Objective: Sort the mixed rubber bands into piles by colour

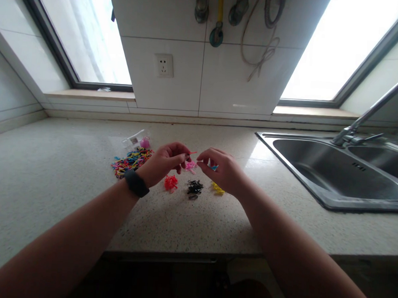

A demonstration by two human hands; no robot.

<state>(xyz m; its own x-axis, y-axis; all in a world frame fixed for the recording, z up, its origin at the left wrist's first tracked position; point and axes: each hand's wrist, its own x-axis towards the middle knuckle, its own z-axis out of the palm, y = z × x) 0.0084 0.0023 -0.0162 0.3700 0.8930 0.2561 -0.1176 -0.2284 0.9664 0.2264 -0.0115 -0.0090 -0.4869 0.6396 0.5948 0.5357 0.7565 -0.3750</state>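
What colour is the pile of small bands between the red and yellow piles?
The pile of small bands is black, seen best in the head view.

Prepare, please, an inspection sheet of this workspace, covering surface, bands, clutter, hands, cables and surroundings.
Surface: pale speckled countertop, reflecting window light near the sink.
Bands: mixed-colour pile at left; smaller red pile, black pile, yellow pile and pink pile; blue bands mostly hidden by the right hand.
Clutter: clear plastic bag behind the mixed-colour pile.
Hands: left hand pinches a red band; right hand's fingers close to it, grip unclear.
Cables: thin cord, knotted, hanging against the wall.
Surroundings: wall socket, nothing plugged in; two windows.
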